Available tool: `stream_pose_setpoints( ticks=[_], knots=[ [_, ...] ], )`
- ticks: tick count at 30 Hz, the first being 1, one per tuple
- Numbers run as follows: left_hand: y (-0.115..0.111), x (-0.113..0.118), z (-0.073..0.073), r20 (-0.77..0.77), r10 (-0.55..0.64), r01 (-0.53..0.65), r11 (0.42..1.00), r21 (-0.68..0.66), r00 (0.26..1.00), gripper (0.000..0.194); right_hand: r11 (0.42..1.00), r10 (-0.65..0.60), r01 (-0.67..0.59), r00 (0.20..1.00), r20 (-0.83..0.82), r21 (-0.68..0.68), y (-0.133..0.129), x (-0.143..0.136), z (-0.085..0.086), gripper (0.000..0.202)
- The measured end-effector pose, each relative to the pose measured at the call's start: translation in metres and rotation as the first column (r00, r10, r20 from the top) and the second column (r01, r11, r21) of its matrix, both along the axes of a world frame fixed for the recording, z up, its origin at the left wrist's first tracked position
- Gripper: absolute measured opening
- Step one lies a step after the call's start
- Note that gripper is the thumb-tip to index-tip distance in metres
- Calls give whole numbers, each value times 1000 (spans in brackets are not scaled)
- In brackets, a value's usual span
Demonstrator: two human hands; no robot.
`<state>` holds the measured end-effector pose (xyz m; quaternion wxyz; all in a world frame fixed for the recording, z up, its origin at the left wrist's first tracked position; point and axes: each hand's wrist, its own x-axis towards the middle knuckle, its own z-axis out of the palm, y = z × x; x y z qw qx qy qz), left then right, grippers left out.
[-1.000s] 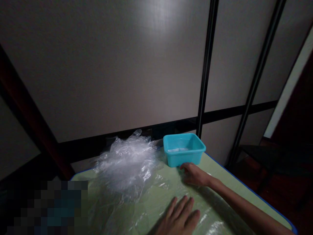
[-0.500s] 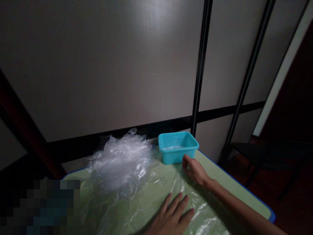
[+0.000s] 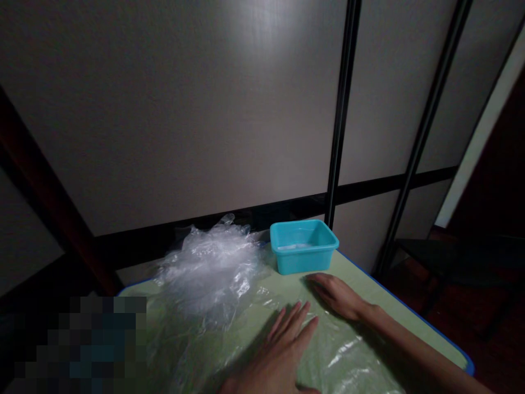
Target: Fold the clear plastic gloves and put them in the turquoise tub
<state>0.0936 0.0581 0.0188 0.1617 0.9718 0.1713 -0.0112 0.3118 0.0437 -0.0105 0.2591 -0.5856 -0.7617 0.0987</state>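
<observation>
A thin clear plastic film [image 3: 348,350] lies wrinkled and shiny over the pale green tabletop. My left hand [image 3: 283,350] is over it at the front, fingers stretched out and slightly apart, holding nothing. Just in front of the blue tub, my right hand [image 3: 336,295] rests low at the film's far side. Its fingers are bent and close together, seemingly on the film's edge; the fingertips are partly hidden. To the left sits a crumpled heap of clear plastic [image 3: 213,265], with glove-like finger shapes sticking out at its top.
A turquoise rectangular tub [image 3: 305,261] stands at the table's back right corner, something whitish inside. The green table [image 3: 426,334] has a blue edge. Behind it rise grey sliding panels [image 3: 229,120] with black frames. A dark chair or stool [image 3: 451,257] is at right.
My right hand has lowered from a raised pinch to lie flatter on the film. My left hand has turned slightly and its fingers are closer together. The view has shifted a little.
</observation>
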Motion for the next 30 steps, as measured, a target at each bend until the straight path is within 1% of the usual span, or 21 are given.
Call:
stream_pose_setpoints(
  ticks=[1,2,4,5,7,10,11,13,17,19,22,24,26,28,30],
  knots=[
    [-1,4,6,10,73,-72,997,-31,997,74,1000,-10,10,1000,0,-3,0,1,1,33],
    [-1,9,9,16,140,-139,989,-53,990,72,1000,-10,10,1000,2,-8,-1,0,2,34],
    [-2,22,8,30,234,-232,971,-51,972,62,999,20,-19,1000,11,-30,-4,-2,3,37],
    [-2,29,4,42,245,-244,969,-26,969,58,998,44,-43,999,14,-44,-5,-4,3,38],
    [-1,41,-11,82,241,-244,969,29,967,58,993,96,-92,994,44,-79,-7,-7,1,43],
    [3,45,-34,116,221,-234,967,106,968,66,981,152,-130,977,152,-142,-9,-8,-4,52],
    [4,42,-39,115,212,-226,965,130,970,66,977,168,-138,967,189,-162,-9,-8,-5,54],
    [6,32,-41,88,190,-202,966,160,978,66,971,187,-145,955,229,-189,-9,-7,-7,55],
    [10,-5,-33,-2,150,-148,977,156,989,64,972,185,-146,957,224,-183,-9,-6,-6,57],
    [12,-26,-32,-8,161,-158,974,162,987,64,973,178,-138,960,218,-184,-10,-5,-6,57],
    [15,-51,-37,41,186,-190,963,190,982,66,973,178,-137,958,223,-188,-10,-4,-8,58],
    [18,-59,-40,70,184,-195,956,218,980,66,975,177,-137,956,235,-177,-7,-3,-8,58],
    [23,-62,-39,64,180,-191,949,253,982,64,978,167,-130,955,244,-161,-2,-3,-7,59],
    [30,-61,-37,37,191,-194,938,289,981,62,983,149,-116,958,245,-142,3,-2,-3,60],
    [38,-60,-33,16,226,-219,923,316,974,61,989,121,-95,964,236,-117,7,-1,5,58]
  ],
)
